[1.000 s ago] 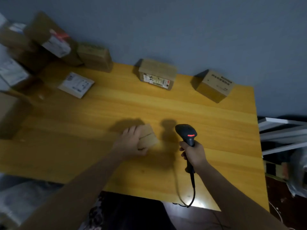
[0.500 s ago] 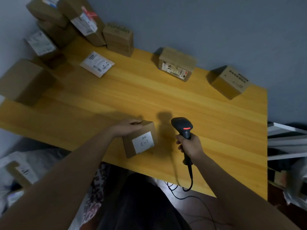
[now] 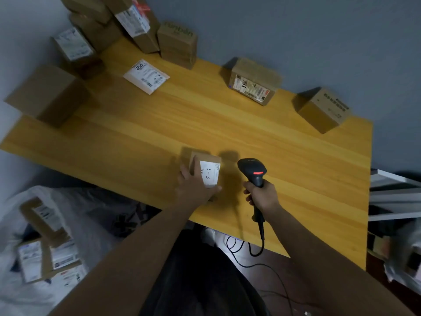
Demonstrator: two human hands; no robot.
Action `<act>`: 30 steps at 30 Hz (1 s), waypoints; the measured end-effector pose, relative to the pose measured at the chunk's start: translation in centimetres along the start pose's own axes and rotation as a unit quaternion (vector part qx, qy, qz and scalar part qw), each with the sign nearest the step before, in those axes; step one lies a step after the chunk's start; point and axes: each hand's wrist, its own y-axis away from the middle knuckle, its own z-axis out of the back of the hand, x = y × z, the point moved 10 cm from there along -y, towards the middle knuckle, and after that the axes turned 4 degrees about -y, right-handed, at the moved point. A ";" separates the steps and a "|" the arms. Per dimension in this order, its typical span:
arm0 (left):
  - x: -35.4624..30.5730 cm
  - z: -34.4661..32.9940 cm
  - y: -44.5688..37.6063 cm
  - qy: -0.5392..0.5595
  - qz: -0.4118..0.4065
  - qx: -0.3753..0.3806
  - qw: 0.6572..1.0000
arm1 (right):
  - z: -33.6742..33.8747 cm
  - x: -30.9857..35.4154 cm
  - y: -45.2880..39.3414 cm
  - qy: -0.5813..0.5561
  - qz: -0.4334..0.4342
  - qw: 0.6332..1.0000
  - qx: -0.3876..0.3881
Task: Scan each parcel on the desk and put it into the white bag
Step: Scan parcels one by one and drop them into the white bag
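Note:
My left hand grips a small brown parcel with a white handwritten label, held above the near edge of the wooden desk. My right hand holds a black barcode scanner by its handle, just right of the parcel; a red light shows on its head. The white bag lies on the floor at the lower left with several labelled parcels inside.
Several parcels stand on the desk: a pile at the far left, a plain box, a flat white packet, a labelled box and a box at the far right. The scanner cable hangs off the desk. White shelving stands at the right.
My left hand has lifted the small parcel and turned it, so the white label now faces up. The view has swung left and down, bringing the bag into sight. The scanner has stayed beside the parcel.

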 end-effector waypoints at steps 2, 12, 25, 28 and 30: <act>0.2 -0.2 0.3 -0.005 0.022 -0.015 1.000 | 0.2 -0.5 0.3 -0.004 -0.008 1.000 -0.006; 5.2 1.8 -1.0 0.336 0.004 0.025 0.942 | 0.1 -1.4 1.5 -0.017 -0.009 1.000 -0.004; 2.8 6.6 -2.2 0.102 -0.137 -0.035 0.985 | -2.5 -0.3 2.5 -0.002 -0.002 1.000 0.019; 2.8 6.9 -2.5 0.064 -0.116 -0.035 0.991 | -2.9 0.1 2.7 -0.002 -0.002 1.000 0.024; 3.5 6.7 -2.3 0.062 -0.073 -0.056 0.994 | -2.9 0.5 2.7 -0.006 -0.001 1.000 0.022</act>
